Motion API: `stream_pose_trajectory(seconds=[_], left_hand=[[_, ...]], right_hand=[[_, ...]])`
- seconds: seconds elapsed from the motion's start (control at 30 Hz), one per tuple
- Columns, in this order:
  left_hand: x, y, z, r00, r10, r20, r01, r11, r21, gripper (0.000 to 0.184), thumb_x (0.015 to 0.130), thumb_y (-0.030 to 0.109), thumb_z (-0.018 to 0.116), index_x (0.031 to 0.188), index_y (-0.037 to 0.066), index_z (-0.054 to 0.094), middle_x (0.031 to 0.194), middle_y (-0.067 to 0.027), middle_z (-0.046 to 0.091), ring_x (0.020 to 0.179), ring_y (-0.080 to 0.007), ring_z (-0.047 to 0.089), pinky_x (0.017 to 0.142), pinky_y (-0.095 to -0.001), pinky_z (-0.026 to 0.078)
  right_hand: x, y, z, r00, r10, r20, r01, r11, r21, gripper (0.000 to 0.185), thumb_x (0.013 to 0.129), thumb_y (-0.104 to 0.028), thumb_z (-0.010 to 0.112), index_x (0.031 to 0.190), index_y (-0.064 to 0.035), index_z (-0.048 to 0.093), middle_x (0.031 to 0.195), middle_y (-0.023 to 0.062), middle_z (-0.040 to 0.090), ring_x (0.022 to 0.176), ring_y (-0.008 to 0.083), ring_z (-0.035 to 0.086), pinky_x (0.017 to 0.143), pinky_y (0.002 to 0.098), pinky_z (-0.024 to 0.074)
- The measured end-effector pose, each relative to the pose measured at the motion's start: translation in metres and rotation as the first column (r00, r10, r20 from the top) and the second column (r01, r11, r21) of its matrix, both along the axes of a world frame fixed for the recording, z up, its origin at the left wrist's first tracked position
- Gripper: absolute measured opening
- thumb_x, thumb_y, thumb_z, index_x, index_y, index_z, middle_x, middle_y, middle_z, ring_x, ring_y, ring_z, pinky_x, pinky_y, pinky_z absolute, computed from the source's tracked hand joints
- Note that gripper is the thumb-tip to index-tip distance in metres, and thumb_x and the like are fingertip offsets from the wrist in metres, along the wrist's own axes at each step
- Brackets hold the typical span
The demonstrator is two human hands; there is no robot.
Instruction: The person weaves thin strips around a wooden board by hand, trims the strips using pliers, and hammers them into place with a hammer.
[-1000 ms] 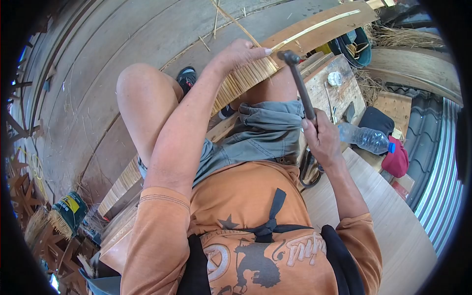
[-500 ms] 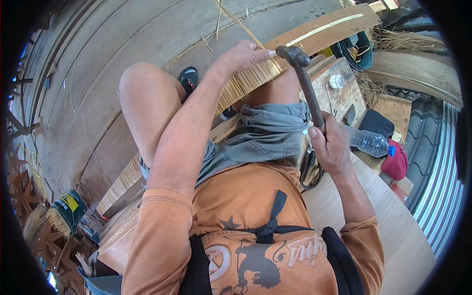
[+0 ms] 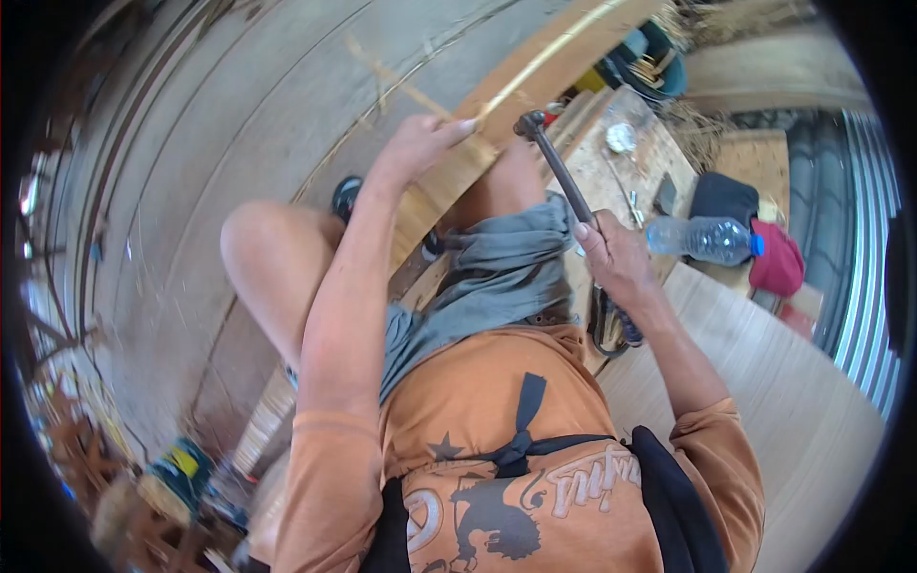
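Note:
My left hand [image 3: 418, 153] is closed in a pinch at the edge of a long curved wooden board [image 3: 531, 53]. A thin pale stalk [image 3: 406, 86], blurred by motion, runs from its fingertips out over the floor. Straw-coloured stalks [image 3: 444, 181] lie side by side across the board's near part, beside this hand. My right hand [image 3: 619, 256] grips the handle of a hammer [image 3: 564, 172]. The hammer's dark head is raised just right of the board, apart from my left fingers. Whatever sits right under the left fingertips is too small to make out.
A worn wooden block [image 3: 621, 172] at my right carries a small white round thing [image 3: 621, 138]. Beyond lie a plastic bottle [image 3: 702, 239], a red cap [image 3: 778, 260] and scissors [image 3: 611, 329]. A dark bucket [image 3: 654, 62] stands at the back; a green tin [image 3: 181, 468] is lower left.
The view has shifted and blurred. The board, both hands and the hammer now appear further left. The hammer's head sits slightly lower and a little apart from my left fingertips.

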State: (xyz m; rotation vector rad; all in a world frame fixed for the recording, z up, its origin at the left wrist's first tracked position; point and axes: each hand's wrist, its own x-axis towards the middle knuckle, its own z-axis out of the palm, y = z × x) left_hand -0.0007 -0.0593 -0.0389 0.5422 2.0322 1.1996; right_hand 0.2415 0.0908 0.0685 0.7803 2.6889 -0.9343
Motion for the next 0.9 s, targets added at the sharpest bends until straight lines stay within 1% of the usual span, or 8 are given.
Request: stream_pose_trajectory(seconds=[0.1,0.2,0.4,0.53,0.63,0.73,0.83,0.9], left_hand=[[-0.001,0.000,0.000,0.997,0.074,0.018,-0.075,0.993,0.094,0.046,0.081,0.043,0.065,0.068,-0.001,0.060,0.055,-0.0003,0.046,0.054,-0.0086,0.040,0.047,-0.0325,0.031],[-0.018,-0.002,-0.005,0.995,0.077,-0.070,-0.072,0.996,0.061,0.046,0.082,0.041,0.065,0.072,-0.003,0.061,0.058,-0.0004,0.050,0.055,-0.0084,0.042,0.048,-0.0311,0.034],[-0.020,0.037,0.007,0.990,0.144,-0.004,-0.143,0.984,0.105,0.045,0.084,0.038,0.064,0.083,-0.006,0.065,0.071,-0.0065,0.061,0.067,-0.0110,0.051,0.061,-0.0299,0.043],[0.012,0.071,0.043,0.987,0.089,-0.137,-0.079,0.994,0.072,0.045,0.087,0.039,0.059,0.087,-0.006,0.063,0.074,-0.0131,0.063,0.067,-0.0176,0.055,0.065,-0.0342,0.045],[0.019,0.076,0.010,0.942,0.072,-0.327,-0.074,0.997,0.005,0.047,0.087,0.042,0.056,0.087,-0.005,0.061,0.076,-0.0226,0.061,0.072,-0.0358,0.058,0.069,-0.0408,0.045],[0.017,0.069,0.012,0.967,0.057,-0.249,-0.067,0.997,-0.031,0.048,0.088,0.042,0.055,0.087,-0.005,0.061,0.074,-0.0201,0.062,0.071,-0.0319,0.059,0.068,-0.0398,0.045],[0.019,0.067,0.039,0.976,0.023,-0.215,-0.039,0.997,-0.070,0.048,0.089,0.043,0.053,0.087,-0.004,0.062,0.074,-0.0164,0.064,0.070,-0.0278,0.058,0.068,-0.0390,0.044],[-0.001,0.057,-0.006,0.990,0.072,-0.123,-0.074,0.997,-0.014,0.047,0.087,0.047,0.055,0.088,0.000,0.063,0.076,-0.0108,0.065,0.067,-0.0237,0.054,0.069,-0.0381,0.044]], right_hand=[[0.044,0.010,-0.038,0.946,-0.313,-0.080,0.304,0.947,-0.104,0.040,0.094,-0.039,0.046,0.089,0.0002,0.050,0.068,0.0229,0.055,0.069,0.0415,0.057,0.059,0.0440,0.0426],[0.090,0.011,-0.082,0.900,-0.436,0.012,0.435,0.899,0.060,0.034,0.093,-0.034,0.048,0.092,-0.0009,0.051,0.078,0.0240,0.058,0.078,0.0428,0.058,0.066,0.0484,0.0439],[0.178,-0.011,-0.148,0.891,-0.448,0.078,0.428,0.884,0.189,0.029,0.084,-0.030,0.060,0.098,-0.0052,0.054,0.093,0.0177,0.059,0.090,0.0361,0.057,0.075,0.0463,0.0460],[0.163,-0.005,-0.123,0.906,-0.353,0.234,0.313,0.931,0.189,0.030,0.083,-0.025,0.061,0.103,-0.0039,0.056,0.099,0.0168,0.057,0.098,0.0348,0.053,0.081,0.0442,0.0447],[0.124,0.040,-0.131,0.931,-0.268,-0.249,0.336,0.896,0.291,0.022,0.082,-0.014,0.059,0.101,-0.0031,0.058,0.096,0.0166,0.058,0.094,0.0353,0.052,0.084,0.0419,0.0418],[0.070,0.102,-0.155,0.890,-0.258,-0.377,0.393,0.854,0.342,0.022,0.081,-0.011,0.056,0.102,-0.0054,0.058,0.095,0.0168,0.059,0.093,0.0345,0.052,0.084,0.0413,0.0424],[0.044,0.148,-0.192,0.925,-0.270,-0.269,0.370,0.807,0.461,0.024,0.080,-0.012,0.057,0.104,-0.0076,0.059,0.098,0.0165,0.059,0.094,0.0324,0.053,0.086,0.0413,0.0429],[0.025,0.163,-0.201,0.890,-0.455,-0.035,0.437,0.828,0.352,0.021,0.085,-0.019,0.054,0.104,-0.0107,0.060,0.104,0.0133,0.058,0.100,0.0290,0.054,0.093,0.0394,0.0406]])
